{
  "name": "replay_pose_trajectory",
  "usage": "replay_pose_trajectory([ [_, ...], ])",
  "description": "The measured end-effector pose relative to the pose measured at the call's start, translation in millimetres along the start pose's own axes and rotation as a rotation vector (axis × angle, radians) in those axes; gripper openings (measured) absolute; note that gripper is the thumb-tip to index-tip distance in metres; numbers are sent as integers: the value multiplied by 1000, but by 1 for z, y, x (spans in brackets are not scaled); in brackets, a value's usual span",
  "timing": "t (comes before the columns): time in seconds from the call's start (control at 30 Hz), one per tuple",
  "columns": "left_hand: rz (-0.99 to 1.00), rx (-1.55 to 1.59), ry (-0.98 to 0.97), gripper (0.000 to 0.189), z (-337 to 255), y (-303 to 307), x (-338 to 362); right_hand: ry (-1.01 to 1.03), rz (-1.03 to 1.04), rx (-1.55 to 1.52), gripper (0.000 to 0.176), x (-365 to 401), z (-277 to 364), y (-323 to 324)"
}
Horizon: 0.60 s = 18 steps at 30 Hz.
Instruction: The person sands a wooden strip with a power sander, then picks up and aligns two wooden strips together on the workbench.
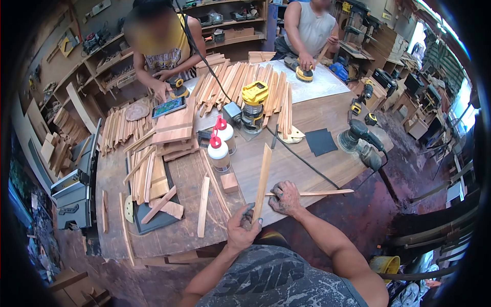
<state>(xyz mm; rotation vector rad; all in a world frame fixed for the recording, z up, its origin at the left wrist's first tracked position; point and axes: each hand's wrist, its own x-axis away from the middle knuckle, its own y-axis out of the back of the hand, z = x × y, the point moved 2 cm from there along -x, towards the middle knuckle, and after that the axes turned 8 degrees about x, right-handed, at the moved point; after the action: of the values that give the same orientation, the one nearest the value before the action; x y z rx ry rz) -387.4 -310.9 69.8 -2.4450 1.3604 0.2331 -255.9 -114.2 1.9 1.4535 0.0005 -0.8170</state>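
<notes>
My left hand [243,228] is closed round the lower end of a pale wooden strip [264,176], which stands tilted up in front of me. To its right, my right hand [285,198] lies at the table's near edge with curled, dark-stained fingers. It grips a second wooden strip [327,193], which sticks out to the right of the hand. Its fingertips are partly hidden. A small wood block [229,182] and a loose strip [203,207] lie left of my hands on the wooden table [307,171].
Two white bottles with red caps [219,153] and a yellow trim router [253,105] stand mid-table. A sander [358,137] and dark sandpaper [321,141] lie to the right, with a cable [307,165] between. Strip piles [220,87] fill the back, where two people handle sanders.
</notes>
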Motion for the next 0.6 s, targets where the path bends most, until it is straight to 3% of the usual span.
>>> replay_pose_trajectory([
  [0.3, 17, -237, -206, 52, -16, 0, -9, 15, -38, -17, 27, 0, 1, -1],
  [0.5, 18, -116, -87, 57, -15, -3, -10, -7, 5, 16, 26, -2, -1, -2],
  [0.6, -6, 115, 149, 67, -12, -8, -8, 1, 12, -1, 26, 3, 1, -2],
])
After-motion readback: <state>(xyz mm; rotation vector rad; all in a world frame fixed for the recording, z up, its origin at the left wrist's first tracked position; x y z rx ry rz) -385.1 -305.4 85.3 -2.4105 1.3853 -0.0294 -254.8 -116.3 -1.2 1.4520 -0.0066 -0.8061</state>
